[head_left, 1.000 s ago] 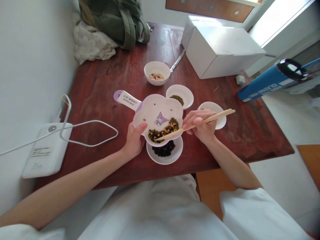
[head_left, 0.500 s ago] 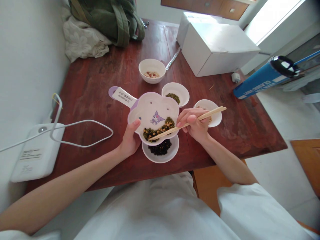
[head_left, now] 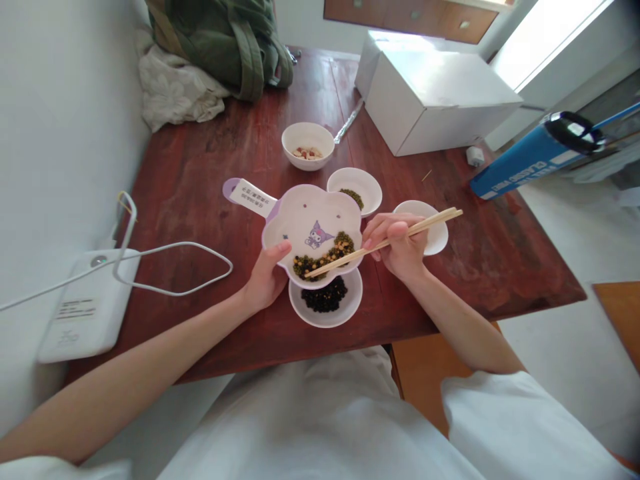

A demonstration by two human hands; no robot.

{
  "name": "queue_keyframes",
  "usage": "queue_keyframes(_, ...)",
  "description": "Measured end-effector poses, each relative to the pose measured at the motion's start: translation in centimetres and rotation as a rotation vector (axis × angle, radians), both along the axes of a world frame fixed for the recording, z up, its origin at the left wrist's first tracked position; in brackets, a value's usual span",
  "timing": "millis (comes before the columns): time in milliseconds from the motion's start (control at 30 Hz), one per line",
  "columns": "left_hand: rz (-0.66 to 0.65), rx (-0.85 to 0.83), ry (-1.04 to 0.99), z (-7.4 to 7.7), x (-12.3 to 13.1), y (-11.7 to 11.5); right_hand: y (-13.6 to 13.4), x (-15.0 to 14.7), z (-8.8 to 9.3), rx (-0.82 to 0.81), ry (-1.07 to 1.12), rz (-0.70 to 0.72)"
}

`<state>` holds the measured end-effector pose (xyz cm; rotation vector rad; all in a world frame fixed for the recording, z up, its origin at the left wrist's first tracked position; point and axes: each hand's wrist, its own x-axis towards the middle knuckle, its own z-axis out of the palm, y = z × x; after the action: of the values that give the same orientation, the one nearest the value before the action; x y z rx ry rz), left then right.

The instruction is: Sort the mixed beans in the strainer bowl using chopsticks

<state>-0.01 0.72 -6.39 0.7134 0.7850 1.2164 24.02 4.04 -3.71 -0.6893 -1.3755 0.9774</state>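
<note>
My left hand (head_left: 270,277) grips the near-left rim of a white and purple cartoon-printed dish (head_left: 295,213), thumb on top. A labelled handle (head_left: 253,198) sticks out at its far left. Mixed black, green and tan beans (head_left: 330,259) lie along its near side. My right hand (head_left: 397,245) is closed around a pair of wooden chopsticks (head_left: 385,243), whose tips touch the beans. The dish is tilted toward me above a white bowl of black beans (head_left: 325,295). Beyond the dish is a bowl of green beans (head_left: 353,198); another white bowl (head_left: 439,237) is partly hidden behind my right hand.
A white bowl with pale nuts (head_left: 307,153) stands farther back. Around the wooden table (head_left: 195,180) are a white box (head_left: 440,100), a blue bottle (head_left: 525,163), a green bag (head_left: 220,47), and a white power bank (head_left: 90,307) with a looped cable (head_left: 185,293).
The whole view has shifted slightly, so everything sits a little farther right. The chopstick tips stay in the beans, and both hands keep their holds.
</note>
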Motion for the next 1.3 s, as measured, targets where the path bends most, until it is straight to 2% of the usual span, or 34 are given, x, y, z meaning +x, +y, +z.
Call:
queue_keyframes(167, 0.000, 0.020, 0.012, -0.2, -0.1, -0.1, 0.3, 0.1, 0.7, 0.023, 0.052, -0.192)
queue_keyframes(233, 0.001, 0.018, 0.011, -0.3, -0.2, -0.2, 0.1, 0.2, 0.9, 0.031, 0.029, -0.227)
queue_keyframes(467, -0.009, 0.012, 0.019, -0.7, -0.2, -0.2, -1.0, 0.6, 0.7, 0.095, -0.033, -0.143)
queue_keyframes(600, 0.000, 0.023, 0.017, -0.5, -0.1, -0.3, -1.0, 0.5, 0.6, 0.110, 0.009, -0.116)
queue_keyframes(700, -0.005, 0.034, 0.016, -0.3, -0.1, -0.3, -0.8, 0.6, 0.6, 0.148, 0.043, -0.036)
queue_keyframes(867, -0.011, 0.062, 0.034, -0.3, -0.2, -0.4, -0.7, 1.3, 0.7, 0.122, -0.058, 0.100)
queue_keyframes(1067, -0.003, 0.055, 0.047, -0.7, -0.3, -0.3, -0.5, 1.9, 1.1, 0.071, -0.030, 0.034)
queue_keyframes(1300, -0.015, 0.050, 0.033, -0.4, -0.3, -0.4, -0.1, 1.6, 0.9, 0.122, -0.043, -0.068)
